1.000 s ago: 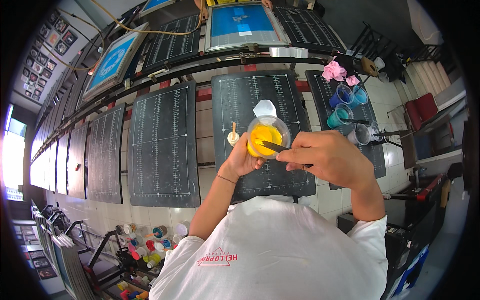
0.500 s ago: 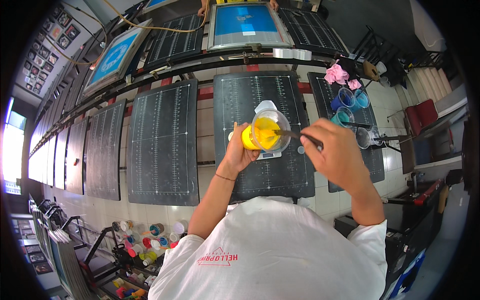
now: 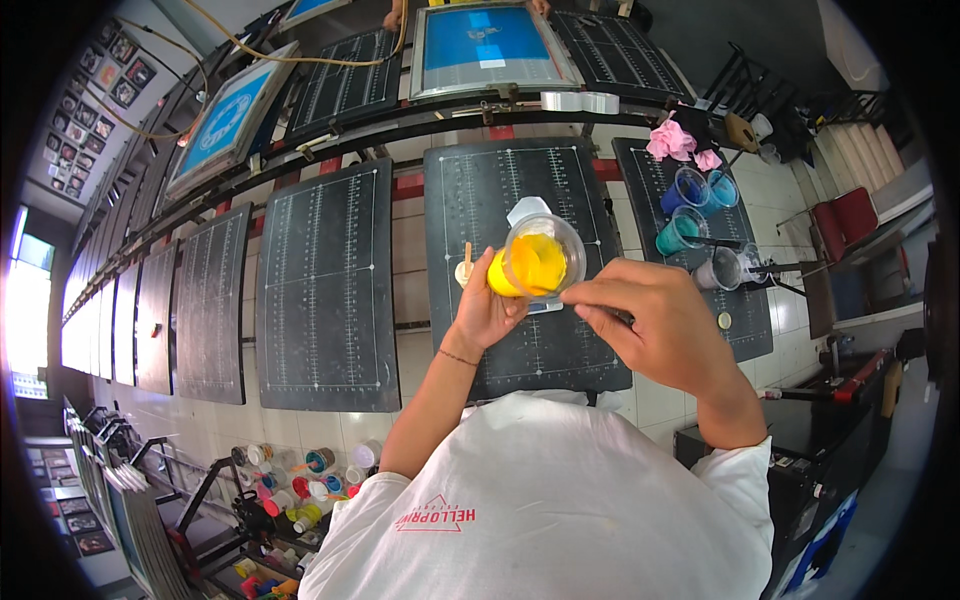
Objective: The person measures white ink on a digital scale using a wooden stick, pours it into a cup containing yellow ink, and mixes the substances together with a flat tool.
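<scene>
My left hand (image 3: 487, 308) grips a clear plastic cup (image 3: 540, 262) full of yellow ink, held over a black printing platen (image 3: 510, 190). My right hand (image 3: 660, 325) is closed at the cup's right rim, pinching a thin tool whose tip is hidden behind the fingers. A small white cup with a wooden stick (image 3: 465, 268) stands on the platen just left of the yellow cup. A white lid (image 3: 526, 210) lies beyond the cup.
More black platens (image 3: 325, 270) run to the left in a row. Blue, teal and clear cups (image 3: 690, 210) and pink rags (image 3: 672, 140) sit on the right platen. Screen frames (image 3: 490, 45) hang above. A rack of small ink bottles (image 3: 290, 490) stands lower left.
My right hand has moved left, from out at the right of the cup to its rim. The cup has tilted a little and stayed over the same platen.
</scene>
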The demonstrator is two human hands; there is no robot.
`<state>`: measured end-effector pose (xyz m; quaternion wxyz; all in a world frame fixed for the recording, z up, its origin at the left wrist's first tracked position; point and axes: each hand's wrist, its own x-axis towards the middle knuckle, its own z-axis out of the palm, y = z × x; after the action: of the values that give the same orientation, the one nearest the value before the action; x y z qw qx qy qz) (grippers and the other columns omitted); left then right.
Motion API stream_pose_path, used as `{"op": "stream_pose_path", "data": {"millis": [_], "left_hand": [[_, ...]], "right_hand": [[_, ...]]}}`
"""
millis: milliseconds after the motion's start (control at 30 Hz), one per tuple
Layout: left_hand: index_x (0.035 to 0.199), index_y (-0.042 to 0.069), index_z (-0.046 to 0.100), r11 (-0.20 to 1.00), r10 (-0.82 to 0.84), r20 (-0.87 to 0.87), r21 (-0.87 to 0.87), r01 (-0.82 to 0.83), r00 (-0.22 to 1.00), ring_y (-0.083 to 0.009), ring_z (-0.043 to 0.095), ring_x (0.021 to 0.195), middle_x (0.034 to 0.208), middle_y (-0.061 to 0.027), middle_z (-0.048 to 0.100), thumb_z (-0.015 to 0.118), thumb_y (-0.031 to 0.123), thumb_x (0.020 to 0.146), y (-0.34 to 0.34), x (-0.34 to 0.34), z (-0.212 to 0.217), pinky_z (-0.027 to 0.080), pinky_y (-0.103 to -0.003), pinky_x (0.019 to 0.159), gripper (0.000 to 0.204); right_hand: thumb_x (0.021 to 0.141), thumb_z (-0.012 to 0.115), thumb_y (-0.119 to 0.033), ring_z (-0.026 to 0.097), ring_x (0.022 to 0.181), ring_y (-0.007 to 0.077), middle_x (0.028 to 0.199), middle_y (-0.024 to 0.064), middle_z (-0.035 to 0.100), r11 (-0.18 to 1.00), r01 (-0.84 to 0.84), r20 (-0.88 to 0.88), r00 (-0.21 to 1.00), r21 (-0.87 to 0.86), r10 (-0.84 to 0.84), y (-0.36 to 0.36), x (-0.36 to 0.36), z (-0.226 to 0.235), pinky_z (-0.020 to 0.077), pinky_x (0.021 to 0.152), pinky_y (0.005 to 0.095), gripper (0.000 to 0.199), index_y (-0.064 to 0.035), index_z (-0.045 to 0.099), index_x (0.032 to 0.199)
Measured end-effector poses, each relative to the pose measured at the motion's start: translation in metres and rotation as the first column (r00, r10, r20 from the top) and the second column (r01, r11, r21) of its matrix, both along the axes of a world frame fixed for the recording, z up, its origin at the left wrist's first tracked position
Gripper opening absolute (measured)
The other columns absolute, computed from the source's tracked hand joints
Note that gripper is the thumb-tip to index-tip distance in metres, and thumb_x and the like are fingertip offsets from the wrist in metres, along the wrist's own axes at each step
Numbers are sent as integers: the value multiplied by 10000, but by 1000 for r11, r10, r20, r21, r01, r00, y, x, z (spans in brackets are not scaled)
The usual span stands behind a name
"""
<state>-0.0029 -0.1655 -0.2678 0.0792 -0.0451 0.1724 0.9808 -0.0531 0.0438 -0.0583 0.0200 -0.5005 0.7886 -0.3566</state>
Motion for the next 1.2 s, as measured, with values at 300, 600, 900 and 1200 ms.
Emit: {"op": "stream_pose_path", "data": {"millis": [300,600,900,1200], "left_hand": [[1391,51,525,990,138,30,-28,-137,990,-279,672,1097,1274,-147,652,313,478,1095,5,0,22,580,-416,928,562],[1357,22,548,999,30,7,33,-30,1000,-241,674,1150,1287,-124,664,290,467,1090,24,-1,7,561,-413,999,580],[1373,22,549,999,-32,-74,-40,29,997,-287,662,1186,1321,-161,646,344,428,1086,20,3,-4,559,-433,1033,537],[1396,47,531,992,-32,-92,-124,20,995,-288,627,1238,1364,-145,616,388,400,1080,24,10,-15,539,-450,1055,495]], "right_hand": [[862,709,-43,657,692,277,780,104,653,988,151,-32,988,4,-151,-3,11,-10,502,604,383,124,-29,681,982],[899,689,-74,643,668,287,727,99,639,974,176,-132,972,-143,-195,-12,9,-14,512,636,411,89,-30,657,970],[873,715,-83,629,635,261,751,87,671,999,-24,-154,988,48,31,-5,4,-11,494,591,361,97,-40,681,953],[922,683,-133,614,552,237,695,102,656,994,-75,214,975,74,57,5,2,-26,479,542,327,111,-33,678,970]]}}
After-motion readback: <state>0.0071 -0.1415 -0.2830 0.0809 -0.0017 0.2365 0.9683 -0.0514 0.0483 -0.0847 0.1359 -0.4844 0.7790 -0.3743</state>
